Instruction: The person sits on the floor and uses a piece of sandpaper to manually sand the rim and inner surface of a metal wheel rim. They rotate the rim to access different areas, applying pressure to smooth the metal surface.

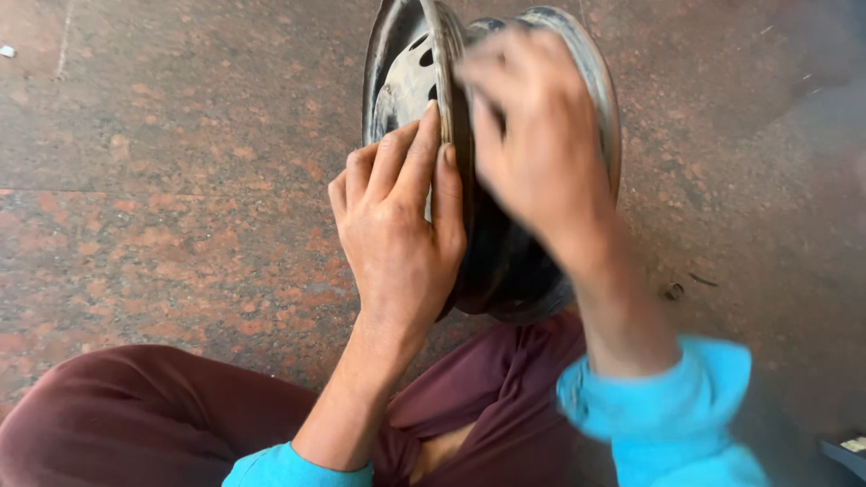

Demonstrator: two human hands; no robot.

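- Head view, centre: a worn steel wheel rim (505, 180) stands upright on its edge on the stone floor (162, 162), just beyond the seated person's lap. Its dished face, pierced by oval holes, is turned to the left; its dark barrel lies to the right.
- Head view, left hand (401, 216): laid flat against the left flange of the rim, the fingers (397, 153) stretched upward over the dished face and the thumb resting on the flange edge. The grip is loose and open, steadying the rim rather than wrapping it.
- Head view, right hand (532, 135): blurred, placed over the top of the rim's barrel between the two flanges, with the fingers curled down towards the metal. Whether this grip is clamped on the rim or merely resting on it cannot be told through the blur.
- Head view, near edge: both wrists come out of bright blue sleeves (667, 406); dark red trousers (135, 415) cover the bent legs, the left knee at near left.
- Head view, surroundings: the floor is mottled reddish-brown stone with a joint line at left; a small dark object (673, 290) lies on it to the right of the rim.
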